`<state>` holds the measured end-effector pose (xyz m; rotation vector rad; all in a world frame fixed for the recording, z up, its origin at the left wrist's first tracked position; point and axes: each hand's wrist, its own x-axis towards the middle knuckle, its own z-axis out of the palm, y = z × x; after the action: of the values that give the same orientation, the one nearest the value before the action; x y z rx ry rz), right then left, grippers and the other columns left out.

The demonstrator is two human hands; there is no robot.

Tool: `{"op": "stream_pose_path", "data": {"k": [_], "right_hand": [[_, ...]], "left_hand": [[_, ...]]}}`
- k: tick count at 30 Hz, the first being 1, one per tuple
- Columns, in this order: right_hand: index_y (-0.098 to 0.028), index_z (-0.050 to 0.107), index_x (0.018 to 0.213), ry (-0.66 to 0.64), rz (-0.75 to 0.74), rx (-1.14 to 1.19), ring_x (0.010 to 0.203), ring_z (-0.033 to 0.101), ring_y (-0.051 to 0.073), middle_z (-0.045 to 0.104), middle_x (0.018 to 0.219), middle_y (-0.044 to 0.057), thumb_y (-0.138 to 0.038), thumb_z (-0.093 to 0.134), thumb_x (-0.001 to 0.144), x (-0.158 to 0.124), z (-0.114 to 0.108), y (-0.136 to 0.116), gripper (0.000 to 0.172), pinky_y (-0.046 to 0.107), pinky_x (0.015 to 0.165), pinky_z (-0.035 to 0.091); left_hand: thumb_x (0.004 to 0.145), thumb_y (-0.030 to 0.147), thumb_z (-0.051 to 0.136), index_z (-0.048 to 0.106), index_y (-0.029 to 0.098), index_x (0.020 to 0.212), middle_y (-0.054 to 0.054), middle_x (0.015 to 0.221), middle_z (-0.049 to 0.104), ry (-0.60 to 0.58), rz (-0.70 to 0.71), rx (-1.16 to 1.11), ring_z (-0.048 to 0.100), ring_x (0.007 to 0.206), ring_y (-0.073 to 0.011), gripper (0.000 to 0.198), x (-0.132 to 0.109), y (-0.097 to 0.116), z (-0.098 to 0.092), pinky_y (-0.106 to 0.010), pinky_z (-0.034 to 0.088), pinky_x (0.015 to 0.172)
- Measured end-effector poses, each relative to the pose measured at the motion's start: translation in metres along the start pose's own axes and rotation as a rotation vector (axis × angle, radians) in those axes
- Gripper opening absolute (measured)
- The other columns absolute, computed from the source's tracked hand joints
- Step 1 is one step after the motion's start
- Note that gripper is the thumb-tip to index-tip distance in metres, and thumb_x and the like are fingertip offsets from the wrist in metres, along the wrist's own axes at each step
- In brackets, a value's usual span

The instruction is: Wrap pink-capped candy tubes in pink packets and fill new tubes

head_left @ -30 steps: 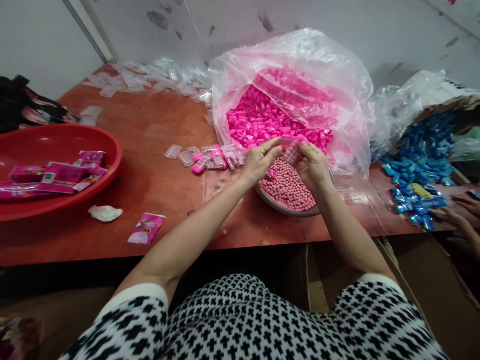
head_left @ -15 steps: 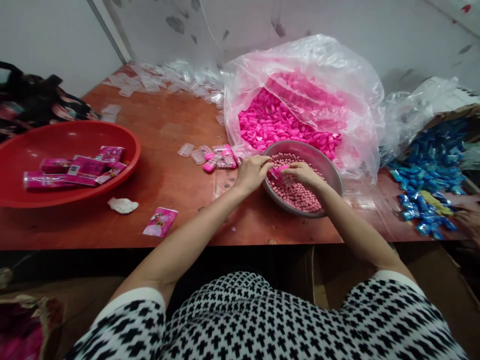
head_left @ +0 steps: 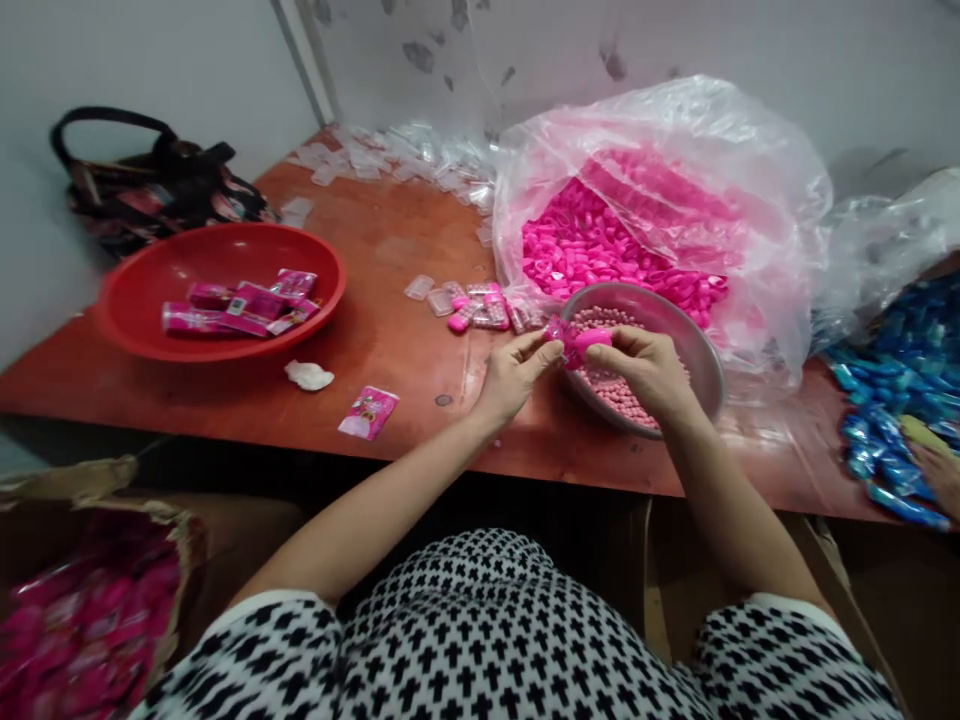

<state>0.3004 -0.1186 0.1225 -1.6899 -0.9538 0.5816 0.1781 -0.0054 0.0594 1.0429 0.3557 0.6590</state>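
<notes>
My left hand (head_left: 517,375) and my right hand (head_left: 641,370) meet above the rim of a steel bowl (head_left: 660,310), pinching a small transparent blister tray with a pink cap (head_left: 576,345) between their fingers. The bowl holds many round pink candies (head_left: 611,375). Just behind it, a large plastic bag (head_left: 667,130) lies open, full of bright pink caps (head_left: 585,240). Several filled trays with pink caps (head_left: 487,312) lie on the table left of the bowl.
A red basin (head_left: 217,250) of pink packets and a handbag (head_left: 150,180) stand at left. Transparent trays (head_left: 397,155) are heaped along the wall. Blue pieces (head_left: 892,430) lie at right, near a co-worker's hand (head_left: 937,480). A box of pink packets (head_left: 90,610) sits below left.
My hands have risen from inside the bowl to above its rim, holding the capped tray together. The whole scene has shifted right in view, bringing the handbag and lower-left box in.
</notes>
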Motion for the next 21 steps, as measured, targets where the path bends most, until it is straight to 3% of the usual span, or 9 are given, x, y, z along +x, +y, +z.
{"op": "stream_pose_path", "data": {"k": [5,9,12,18,21], "right_hand": [[-0.021,0.071,0.083,-0.141,0.077,0.144,0.057,0.057,0.013,0.067,0.067,0.0,-0.037,0.073,0.069,-0.022,0.065,0.013,0.021,0.027,0.056,0.05],[-0.02,0.067,0.083,-0.219,0.259,0.489,0.058,0.061,0.015,0.068,0.069,0.001,-0.038,0.071,0.07,-0.026,0.111,0.043,0.023,0.028,0.057,0.053],[-0.02,0.062,0.083,-0.318,0.387,0.734,0.058,0.064,0.014,0.069,0.072,0.002,-0.046,0.066,0.074,-0.033,0.137,0.059,0.028,0.028,0.056,0.056],[-0.02,0.057,0.091,-0.357,0.434,0.663,0.053,0.063,0.011,0.068,0.073,0.0,-0.049,0.066,0.077,-0.06,0.166,0.068,0.033,0.019,0.04,0.05],[-0.02,0.057,0.093,-0.377,0.388,0.576,0.061,0.065,0.011,0.066,0.077,-0.001,-0.047,0.066,0.078,-0.071,0.171,0.064,0.032,0.018,0.043,0.053]], "left_hand": [[0.063,0.046,0.077,0.066,0.014,0.073,-0.002,0.073,0.07,0.263,-0.077,-0.144,0.068,0.073,-0.0168,0.035,-0.049,0.001,-0.036,-0.033,0.057,0.072],[0.05,0.04,0.085,0.06,0.013,0.061,0.001,0.059,0.063,0.512,-0.132,-0.195,0.063,0.055,-0.013,0.038,-0.081,0.0,-0.074,-0.027,0.054,0.056],[0.041,0.036,0.088,0.056,0.014,0.056,0.003,0.054,0.06,0.658,-0.139,-0.256,0.058,0.05,-0.0093,0.042,-0.097,-0.001,-0.095,-0.024,0.052,0.053],[0.048,0.036,0.088,0.059,0.013,0.067,0.002,0.061,0.062,0.769,-0.089,-0.306,0.057,0.053,-0.0081,0.042,-0.115,-0.002,-0.117,-0.022,0.051,0.054],[0.051,0.037,0.086,0.059,0.013,0.069,0.001,0.063,0.063,0.774,-0.061,-0.342,0.058,0.054,-0.0088,0.041,-0.119,-0.003,-0.12,-0.023,0.051,0.055]]}}
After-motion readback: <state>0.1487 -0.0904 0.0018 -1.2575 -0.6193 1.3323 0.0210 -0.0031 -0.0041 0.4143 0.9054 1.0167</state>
